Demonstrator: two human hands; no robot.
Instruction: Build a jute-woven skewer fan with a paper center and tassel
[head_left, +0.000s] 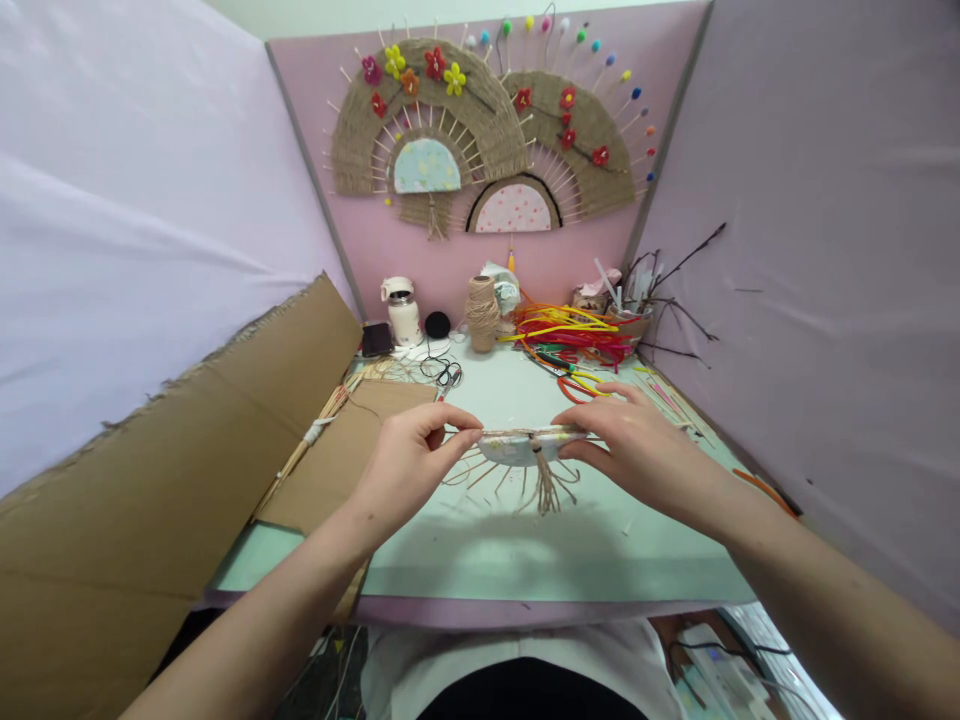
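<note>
Between my two hands, a small half-round fan piece (510, 450) with pale flowered fabric is held above the table, its straight edge level and facing up. Thin sticks fan out from its curved side, pointing down. A twine tassel (545, 485) hangs from its straight edge, right of the middle. My left hand (420, 440) pinches the left end between thumb and fingers. At the right end, my right hand (611, 435) grips it, thumb below and fingers on top. Parts of both ends are hidden by the fingers.
Behind stand a twine spool (482, 315), a white bottle (405, 315) and a heap of red and yellow pipe cleaners (577, 330). Orange-handled scissors (576, 385) lie near my right hand. Cardboard (255, 400) leans left; twigs (690, 265) jut out right. Two woven fans (427, 110) hang behind.
</note>
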